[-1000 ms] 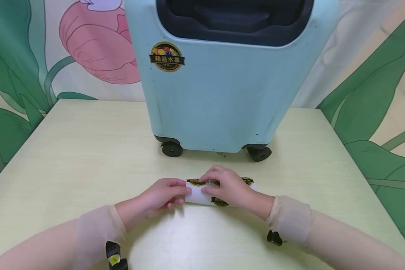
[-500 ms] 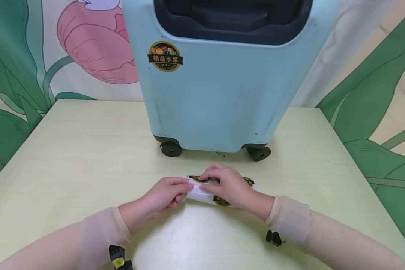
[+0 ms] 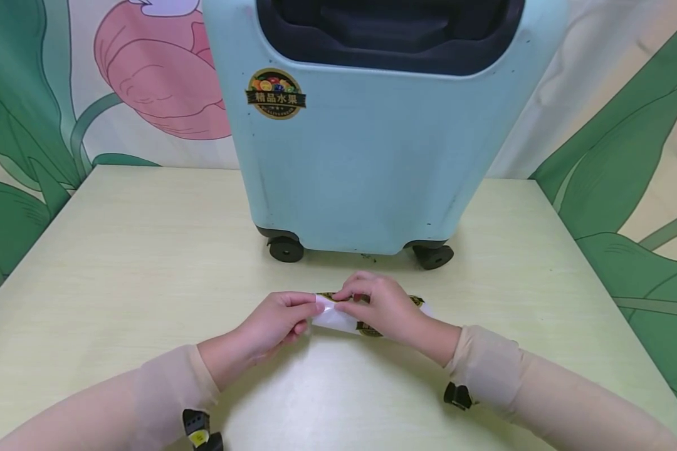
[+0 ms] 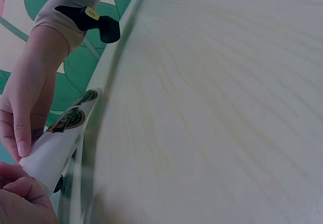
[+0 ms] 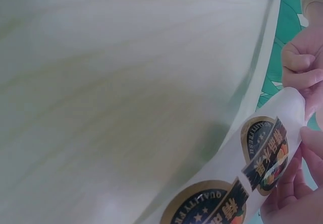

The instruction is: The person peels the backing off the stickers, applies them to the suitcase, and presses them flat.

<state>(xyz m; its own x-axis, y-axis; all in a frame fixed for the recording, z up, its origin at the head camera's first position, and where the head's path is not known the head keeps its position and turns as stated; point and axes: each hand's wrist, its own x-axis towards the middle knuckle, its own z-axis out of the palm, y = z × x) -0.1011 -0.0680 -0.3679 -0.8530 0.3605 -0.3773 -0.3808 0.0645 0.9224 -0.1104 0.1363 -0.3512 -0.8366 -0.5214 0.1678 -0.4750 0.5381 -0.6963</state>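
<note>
Since a second ago, the left hand (image 3: 276,319) has edged toward 1 o'clock, thumb and fingers pinching one end of a smooth, curled white sticker sheet (image 3: 335,322) at its 3 o'clock. The right hand (image 3: 382,307), fingers bent, pinches the sheet toward its 9 o'clock. Round black labels (image 5: 263,156) mark it.

Head view: bright and even on my monitor; light seems to come from above;
Suitcase (image 3: 367,156): soft sheen; dim shadow underneath; its sticker (image 3: 276,94) looks crisp, the smallest print mushy to me;
Table (image 3: 146,250): pale glare towards six o'clock; soft-edged shadows beside both sleeves (image 3: 166,388);
Left wrist view: dimmer, greyer; I see wood grain smeared;
Right wrist view: murky; shadow towards four o'clock, faint shine at seven; sticker roll (image 5: 237,169) lettering legible.
</note>
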